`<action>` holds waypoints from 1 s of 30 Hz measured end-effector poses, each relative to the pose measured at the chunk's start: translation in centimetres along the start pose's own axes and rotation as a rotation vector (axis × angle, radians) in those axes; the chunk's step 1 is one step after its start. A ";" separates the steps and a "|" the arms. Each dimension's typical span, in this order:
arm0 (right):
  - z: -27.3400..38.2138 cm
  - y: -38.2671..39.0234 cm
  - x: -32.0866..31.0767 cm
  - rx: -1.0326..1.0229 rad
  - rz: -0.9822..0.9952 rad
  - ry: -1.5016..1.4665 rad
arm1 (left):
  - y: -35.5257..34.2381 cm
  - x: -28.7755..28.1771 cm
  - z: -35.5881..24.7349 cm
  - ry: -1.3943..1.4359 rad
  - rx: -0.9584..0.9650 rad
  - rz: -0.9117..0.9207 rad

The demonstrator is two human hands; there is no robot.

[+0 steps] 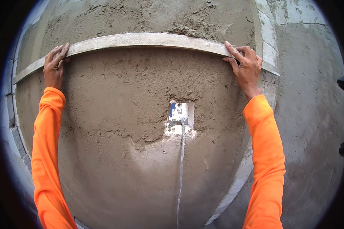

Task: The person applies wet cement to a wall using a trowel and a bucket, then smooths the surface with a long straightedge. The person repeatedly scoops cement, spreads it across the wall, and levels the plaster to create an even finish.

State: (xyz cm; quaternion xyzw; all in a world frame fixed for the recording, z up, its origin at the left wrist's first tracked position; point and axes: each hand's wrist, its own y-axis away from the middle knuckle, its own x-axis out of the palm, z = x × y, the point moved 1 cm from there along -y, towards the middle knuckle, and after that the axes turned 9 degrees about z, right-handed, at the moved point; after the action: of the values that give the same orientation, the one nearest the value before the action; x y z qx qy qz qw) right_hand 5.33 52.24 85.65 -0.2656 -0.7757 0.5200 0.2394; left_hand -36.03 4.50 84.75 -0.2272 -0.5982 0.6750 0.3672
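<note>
A long pale straightedge [141, 39] lies flat across a wall coated in wet grey-brown plaster [118, 103]. My left hand [55, 65] grips the straightedge near its left end, fingers pressed over its lower edge. My right hand [246, 66] holds it near the right end, beside the wall's corner. Both arms wear orange sleeves and reach up from below. Above the straightedge the plaster is rough; lower down it looks smoother.
A small square opening [180, 114] pierces the wall below the straightedge, with a thin white line [180, 171] running down from it. Bare pale blocks [269, 45] show at the corner on the right. A second plastered wall [313, 114] turns away beyond it.
</note>
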 end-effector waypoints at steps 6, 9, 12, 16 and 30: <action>-1.8 4.6 -1.1 0.044 0.070 0.003 | 3.2 -0.1 -5.3 0.031 0.099 -0.028; -2.9 4.9 0.0 0.100 0.097 0.031 | 3.0 0.0 -6.3 -0.056 0.073 -0.005; -4.2 1.1 2.1 0.115 0.090 -0.003 | -0.6 0.2 -4.6 -0.099 0.040 -0.054; -5.5 -3.6 3.2 -0.027 0.036 -0.095 | -5.7 0.7 -1.6 0.016 0.018 -0.095; -8.2 -1.2 3.7 -0.004 0.048 -0.106 | -7.2 2.5 -3.9 -0.057 0.047 -0.167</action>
State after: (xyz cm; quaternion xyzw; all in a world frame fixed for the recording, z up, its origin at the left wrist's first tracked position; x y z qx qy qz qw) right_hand 7.70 59.89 89.96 -0.2566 -0.7818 0.5373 0.1850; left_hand -33.07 9.03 91.39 -0.1486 -0.6092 0.6623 0.4101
